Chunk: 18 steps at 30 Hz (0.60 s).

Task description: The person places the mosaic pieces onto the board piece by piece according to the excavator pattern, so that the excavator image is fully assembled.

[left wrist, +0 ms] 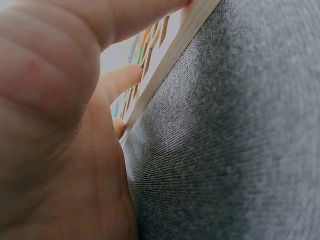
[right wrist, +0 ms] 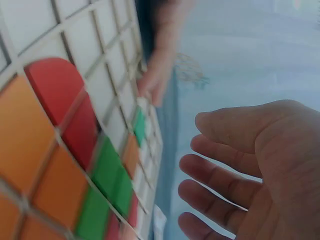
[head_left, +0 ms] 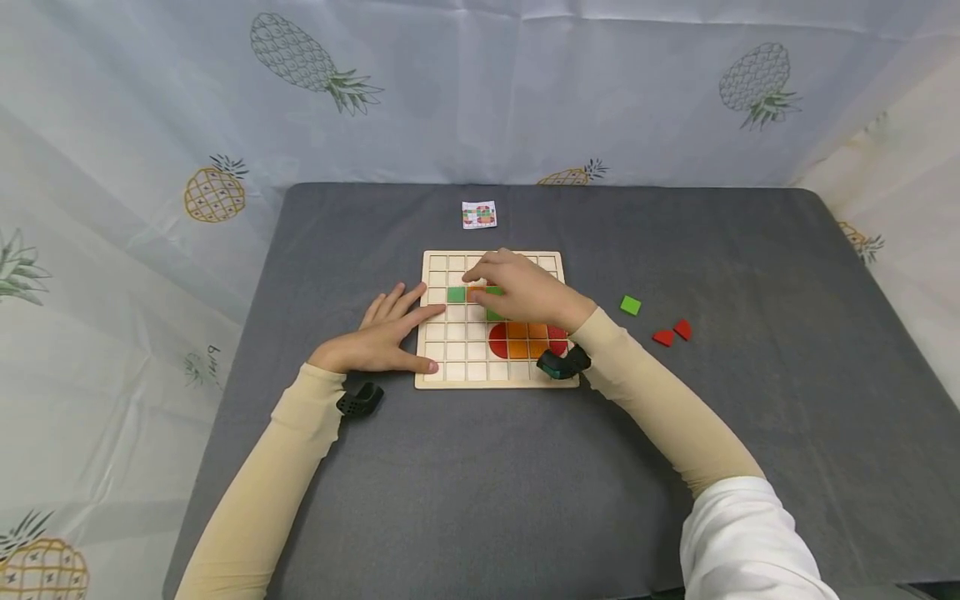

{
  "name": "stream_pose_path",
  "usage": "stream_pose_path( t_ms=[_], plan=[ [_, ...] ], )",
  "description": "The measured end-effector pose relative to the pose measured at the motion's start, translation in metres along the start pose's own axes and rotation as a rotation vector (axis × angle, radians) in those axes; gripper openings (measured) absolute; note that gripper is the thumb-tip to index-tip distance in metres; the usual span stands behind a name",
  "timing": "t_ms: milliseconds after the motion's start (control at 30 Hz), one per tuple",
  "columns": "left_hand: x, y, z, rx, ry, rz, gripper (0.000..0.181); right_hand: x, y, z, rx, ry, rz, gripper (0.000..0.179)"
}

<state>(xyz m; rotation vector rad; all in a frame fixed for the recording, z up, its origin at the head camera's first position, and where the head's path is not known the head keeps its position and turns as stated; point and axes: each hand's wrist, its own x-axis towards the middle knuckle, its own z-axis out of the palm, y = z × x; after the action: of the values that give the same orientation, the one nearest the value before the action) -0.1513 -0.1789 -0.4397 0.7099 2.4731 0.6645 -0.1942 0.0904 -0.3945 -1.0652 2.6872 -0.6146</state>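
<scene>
A pale wooden grid board lies on the dark table. My left hand spreads its fingers along the board's left edge, with thumb and fingertips touching it. Over the upper middle of the board hovers my right hand; its fingers are loosely bent, and the right wrist view shows nothing between them. A green square tile fills one cell, beside an orange tile. Lower right, orange tiles sit between rounded red pieces. More green tiles are partly hidden under my right hand in the head view.
Behind the board lies a small printed card with a coloured pattern. To the right are a loose green square and two red rounded pieces on the grey tabletop. A pineapple-print curtain hangs behind the table.
</scene>
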Motion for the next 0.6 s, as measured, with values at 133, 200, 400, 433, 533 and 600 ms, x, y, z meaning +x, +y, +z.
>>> stream_pose_path(
  t_ms=[133,200,400,433,533,600],
  plan=[
    [0.001,0.000,0.000,0.005,0.009,-0.020,0.094,-0.021,0.005,-0.017,0.045,0.016,0.057,0.032],
    [0.001,0.001,0.000,0.005,0.012,-0.027,0.095,-0.033,0.009,-0.023,0.051,0.034,0.085,0.031],
    [-0.001,0.003,0.001,-0.002,0.011,-0.037,0.095,-0.078,0.029,-0.039,0.083,0.135,0.137,0.029],
    [-0.001,0.003,0.001,-0.003,0.009,-0.038,0.096,-0.086,0.034,-0.041,0.090,0.151,0.152,0.029],
    [0.000,0.004,0.002,-0.003,0.005,-0.041,0.096,-0.110,0.047,-0.046,0.120,0.189,0.211,0.031],
    [0.000,0.003,0.002,-0.005,0.006,-0.039,0.096,-0.125,0.054,-0.050,0.138,0.205,0.248,0.032]
  ],
)
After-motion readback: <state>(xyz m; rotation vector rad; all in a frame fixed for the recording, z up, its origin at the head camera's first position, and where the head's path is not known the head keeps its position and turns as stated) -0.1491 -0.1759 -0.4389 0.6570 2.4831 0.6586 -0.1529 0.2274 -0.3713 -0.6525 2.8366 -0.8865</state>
